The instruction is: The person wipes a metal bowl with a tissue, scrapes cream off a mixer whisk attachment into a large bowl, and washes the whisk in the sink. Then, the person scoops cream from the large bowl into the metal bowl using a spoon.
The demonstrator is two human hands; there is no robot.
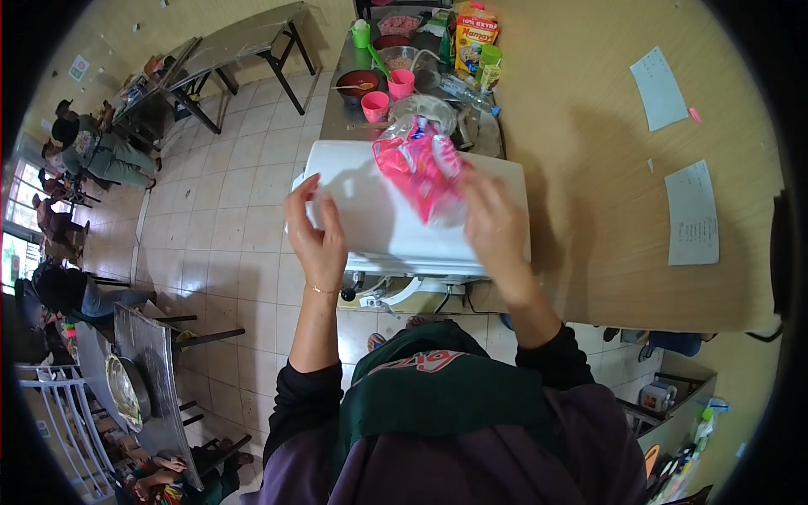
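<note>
A pink and clear plastic bag [418,168], slightly smeared by motion, is tilted over the white top of a stand [362,219]. At the bag's right edge is my right hand [492,220], blurred, with its fingers closed on the plastic. What the bag contains is not clear. My left hand [318,237] is raised over the left edge of the white top, thumb and fingers apart, holding nothing.
Behind the white top, a metal table [337,122] carries pink cups [375,106], a dark red bowl [358,85], a clear bottle [467,93] and a Mamay packet [476,40]. A wall with papers [693,212] borders the right. People sit at far left.
</note>
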